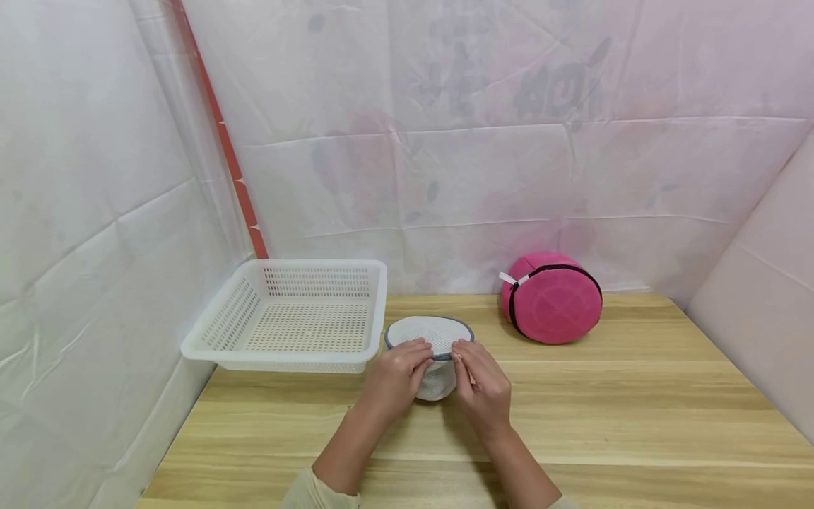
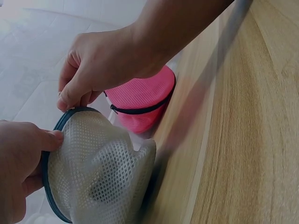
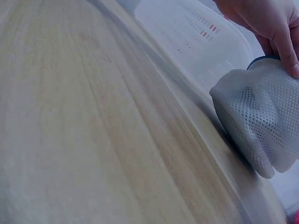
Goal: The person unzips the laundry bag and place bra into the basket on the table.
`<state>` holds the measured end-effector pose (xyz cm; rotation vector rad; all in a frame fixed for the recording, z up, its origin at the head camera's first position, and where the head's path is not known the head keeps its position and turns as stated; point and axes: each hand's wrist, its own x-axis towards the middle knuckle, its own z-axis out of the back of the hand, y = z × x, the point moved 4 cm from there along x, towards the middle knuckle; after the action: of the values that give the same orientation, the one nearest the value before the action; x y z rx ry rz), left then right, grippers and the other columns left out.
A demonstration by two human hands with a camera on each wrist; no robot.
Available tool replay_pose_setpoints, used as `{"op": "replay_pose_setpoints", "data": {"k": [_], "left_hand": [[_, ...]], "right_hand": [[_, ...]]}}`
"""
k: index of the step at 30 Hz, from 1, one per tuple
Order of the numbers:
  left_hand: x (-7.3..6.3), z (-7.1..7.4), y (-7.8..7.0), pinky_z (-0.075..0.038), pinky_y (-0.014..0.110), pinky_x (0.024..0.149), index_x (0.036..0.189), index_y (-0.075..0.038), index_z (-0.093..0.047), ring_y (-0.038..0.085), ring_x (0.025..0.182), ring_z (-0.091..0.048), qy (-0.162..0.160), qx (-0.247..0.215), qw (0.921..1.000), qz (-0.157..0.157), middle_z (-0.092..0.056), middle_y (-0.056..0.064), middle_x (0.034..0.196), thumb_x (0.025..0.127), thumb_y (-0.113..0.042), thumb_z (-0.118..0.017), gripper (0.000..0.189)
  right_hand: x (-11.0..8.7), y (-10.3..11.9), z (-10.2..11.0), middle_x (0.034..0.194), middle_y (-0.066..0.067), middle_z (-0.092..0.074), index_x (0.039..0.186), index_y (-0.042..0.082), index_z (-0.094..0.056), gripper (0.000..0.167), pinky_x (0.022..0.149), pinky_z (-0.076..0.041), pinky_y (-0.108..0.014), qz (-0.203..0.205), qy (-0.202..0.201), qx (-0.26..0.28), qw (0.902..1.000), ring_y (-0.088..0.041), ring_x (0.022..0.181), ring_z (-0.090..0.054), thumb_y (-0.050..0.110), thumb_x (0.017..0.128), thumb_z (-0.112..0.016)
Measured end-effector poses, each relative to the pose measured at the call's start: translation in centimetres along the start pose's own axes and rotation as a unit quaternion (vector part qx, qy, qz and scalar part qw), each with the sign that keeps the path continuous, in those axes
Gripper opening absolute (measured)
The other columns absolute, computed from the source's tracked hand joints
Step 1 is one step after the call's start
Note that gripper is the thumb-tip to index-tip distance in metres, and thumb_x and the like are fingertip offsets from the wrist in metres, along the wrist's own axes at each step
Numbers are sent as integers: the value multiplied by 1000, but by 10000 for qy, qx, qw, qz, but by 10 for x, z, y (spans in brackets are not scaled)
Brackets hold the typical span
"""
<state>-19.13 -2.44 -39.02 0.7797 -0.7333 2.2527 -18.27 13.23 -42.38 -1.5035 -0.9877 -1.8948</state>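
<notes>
A white plastic basket (image 1: 308, 327) with slotted walls sits at the far left of the wooden bench (image 1: 636, 410). At the far right is a round pink bag (image 1: 562, 305) with a black zip (image 1: 559, 266). Creased pale sheets (image 1: 483, 170) hang behind, with a red strip (image 1: 220, 124) toward the left.

Pale beige sleeves (image 1: 320, 492), bare forearms (image 1: 353, 449), bare hands (image 1: 396, 376)

Creased pale sheeting (image 1: 445, 177) walls; red strip (image 1: 229, 150); wood-grain tabletop (image 1: 636, 410).
</notes>
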Motion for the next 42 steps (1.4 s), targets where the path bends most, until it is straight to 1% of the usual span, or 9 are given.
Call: {"op": "replay_pose_setpoints", "data": {"k": [2, 5, 12, 17, 21, 25, 30, 35, 42], "left_hand": [[0, 0, 1, -56, 34, 94, 101, -3, -77, 22, 105, -71, 12, 90, 9999, 72, -75, 8, 105, 84, -6, -76, 17], [1, 1, 2, -56, 35, 94, 103, -3, -76, 22, 104, -71, -3, 257, 9996, 113, -75, 8, 105, 84, -6, -76, 19], [1, 1, 3, -56, 35, 95, 103, -2, -76, 22, 106, -70, -68, 477, 9988, 92, -75, 8, 106, 83, -3, -75, 20], [2, -1, -3, -54, 35, 98, 106, -3, -75, 22, 108, -69, 28, 526, 9986, -71, -74, 8, 109, 84, -5, -75, 22], [1, -3, -8, -54, 35, 98, 106, -3, -75, 22, 106, -70, 47, 488, 9986, -222, -75, 7, 108, 85, -8, -75, 21], [0, -5, -7, -56, 34, 95, 103, -4, -76, 21, 103, -71, -8, 414, 9989, -217, -75, 7, 105, 85, -8, -75, 18], [-1, -5, -5, -57, 34, 91, 100, -3, -77, 23, 102, -71, -14, 207, 9995, -250, -75, 7, 104, 84, -5, -76, 16], [-1, -2, -3, -57, 34, 91, 98, -3, -77, 23, 101, -72, -12, 116, 9997, -230, -76, 8, 103, 82, -2, -76, 16], [-1, -2, 0, -57, 36, 92, 97, -3, -77, 22, 100, -72, 6, 55, 9999, -110, -76, 8, 102, 81, -1, -77, 17]], "right_hand": [[0, 1, -1, 92, -17, -74, 92, -4, -75, 18, 105, -49, -32, 88, 23, -9, 10000, -33, 88, -71, 11, 93, -66], [0, 5, -2, 92, -17, -74, 91, -4, -75, 20, 103, -50, -35, 212, 69, 35, 9997, -32, 88, -71, 13, 95, -65], [0, 13, -8, 93, -16, -74, 92, -3, -75, 15, 101, -52, -39, 394, 248, 274, 9985, -31, 89, -70, 9, 93, -67], [2, 15, -10, 95, -16, -74, 95, -4, -75, 18, 103, -51, -38, 379, 356, 233, 9984, -31, 90, -71, 12, 95, -65], [2, 15, -11, 96, -17, -74, 96, -4, -75, 19, 104, -50, -37, 363, 388, 200, 9984, -32, 90, -70, 12, 96, -64], [2, 15, -9, 95, -17, -74, 95, -5, -75, 18, 104, -50, -37, 411, 337, 134, 9985, -32, 89, -70, 10, 95, -64], [2, 11, -7, 92, -18, -74, 92, -5, -75, 19, 103, -50, -36, 456, 198, 41, 9988, -33, 87, -71, 9, 95, -63], [1, 5, -3, 92, -18, -74, 92, -5, -75, 19, 103, -51, -37, 292, 105, -4, 9995, -34, 87, -71, 9, 95, -63], [-1, -1, 0, 93, -18, -74, 94, -5, -75, 12, 104, -50, -34, 42, 105, 11, 9999, -34, 88, -71, 2, 87, -69]]}}
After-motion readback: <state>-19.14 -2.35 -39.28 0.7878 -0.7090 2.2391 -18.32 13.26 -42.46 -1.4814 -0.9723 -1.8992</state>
